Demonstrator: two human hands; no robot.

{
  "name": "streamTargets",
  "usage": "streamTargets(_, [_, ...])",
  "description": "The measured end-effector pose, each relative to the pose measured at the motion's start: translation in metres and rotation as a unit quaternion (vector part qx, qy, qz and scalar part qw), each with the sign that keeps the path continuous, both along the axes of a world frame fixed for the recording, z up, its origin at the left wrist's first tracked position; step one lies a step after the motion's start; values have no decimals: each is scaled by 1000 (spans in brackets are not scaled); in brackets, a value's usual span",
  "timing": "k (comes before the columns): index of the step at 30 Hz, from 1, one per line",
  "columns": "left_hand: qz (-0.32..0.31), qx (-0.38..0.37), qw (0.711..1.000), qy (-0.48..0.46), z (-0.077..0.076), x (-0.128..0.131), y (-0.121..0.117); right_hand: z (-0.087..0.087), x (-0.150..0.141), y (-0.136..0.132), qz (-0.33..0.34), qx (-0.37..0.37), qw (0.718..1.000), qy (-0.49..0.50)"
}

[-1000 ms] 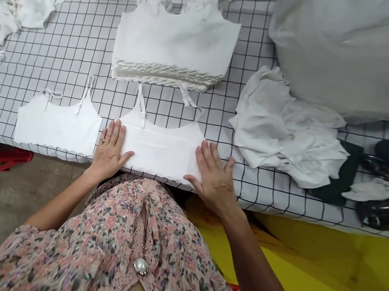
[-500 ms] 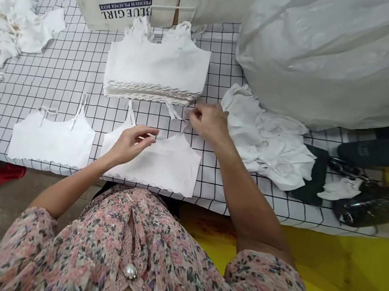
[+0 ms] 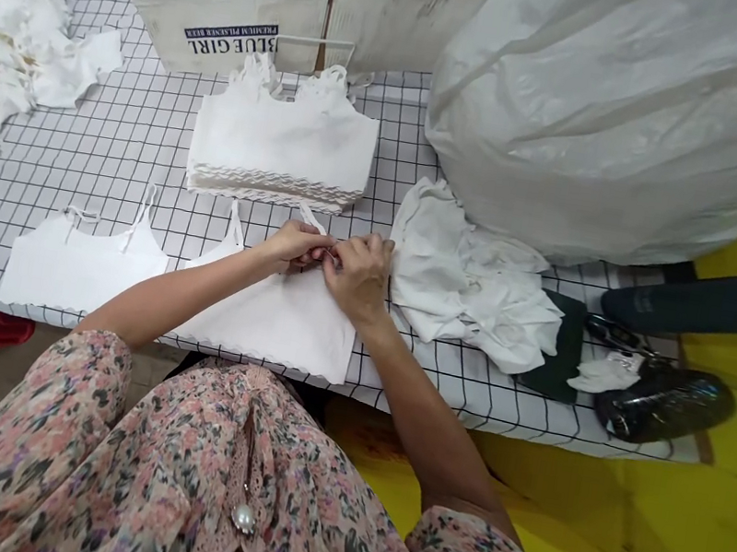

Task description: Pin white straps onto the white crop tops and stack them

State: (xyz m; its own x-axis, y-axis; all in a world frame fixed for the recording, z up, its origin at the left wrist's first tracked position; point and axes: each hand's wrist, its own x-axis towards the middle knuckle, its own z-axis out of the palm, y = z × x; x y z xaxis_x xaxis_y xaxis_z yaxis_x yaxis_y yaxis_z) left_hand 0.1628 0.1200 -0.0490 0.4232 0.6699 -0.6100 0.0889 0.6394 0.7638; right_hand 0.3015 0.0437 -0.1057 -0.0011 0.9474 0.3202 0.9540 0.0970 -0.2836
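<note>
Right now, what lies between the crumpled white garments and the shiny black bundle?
In the head view, a flat dark green piece and a small white scrap lie between the garments and the bundle.

My wearer has on a loose floral top [image 3: 171, 459] in pinks, cream and dark grey-green, with full sleeves [image 3: 94, 372], pink lace trim [image 3: 208, 549] at the front opening and a pearly round ornament [image 3: 244, 519].
</note>
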Motion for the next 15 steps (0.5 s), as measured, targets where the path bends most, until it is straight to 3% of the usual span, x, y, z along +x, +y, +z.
streamTargets(4, [27,35,999,8,16,1,7,-1,-3,-5,28,23,999,-16])
streamTargets(11, [51,180,982,-13,62,-9,37,-5,-8,-9,61,41,997,31])
streamTargets(15, [36,269,962,-32,69,-11,31,5,-4,-3,69,81,989,98])
